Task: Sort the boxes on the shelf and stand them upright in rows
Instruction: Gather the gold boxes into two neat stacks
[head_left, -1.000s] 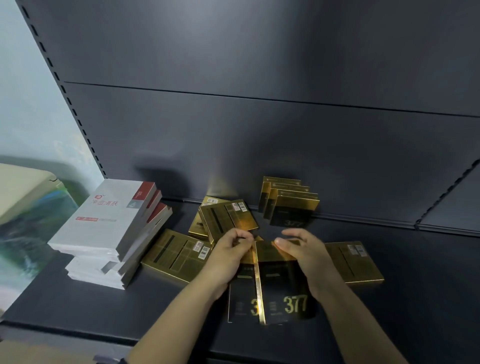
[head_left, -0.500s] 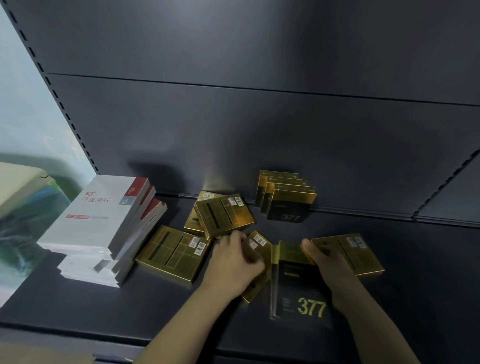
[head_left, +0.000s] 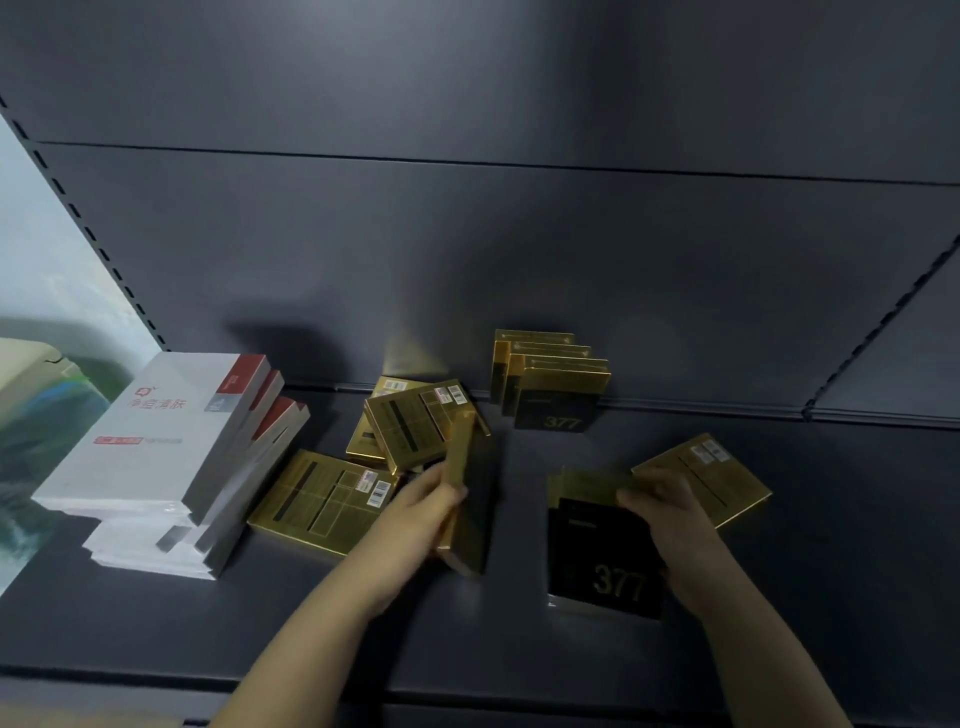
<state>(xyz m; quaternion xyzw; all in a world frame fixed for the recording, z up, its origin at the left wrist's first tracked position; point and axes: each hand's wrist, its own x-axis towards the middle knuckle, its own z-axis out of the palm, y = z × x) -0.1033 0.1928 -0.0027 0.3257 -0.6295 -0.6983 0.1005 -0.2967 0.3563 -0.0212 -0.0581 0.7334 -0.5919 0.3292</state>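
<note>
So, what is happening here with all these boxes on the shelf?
A person is sorting gold boxes on a dark shelf. The left hand grips one gold box on its edge, and the right hand holds a black-faced 377 box upright. A row of three boxes stands at the back wall. Several gold boxes lie flat, beside a stack of white boxes.

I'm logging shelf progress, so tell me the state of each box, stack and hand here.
Back row of gold boxes: upright against the back panel.
Box in left hand: on edge, tilted.
377 box in right hand: upright, front facing the camera.
Flat gold box on the right: lying flat.
Three gold boxes left of centre: lying flat, two overlapping.
White box stack: lying flat, skewed.
Left hand: gripping.
Right hand: gripping.
</note>
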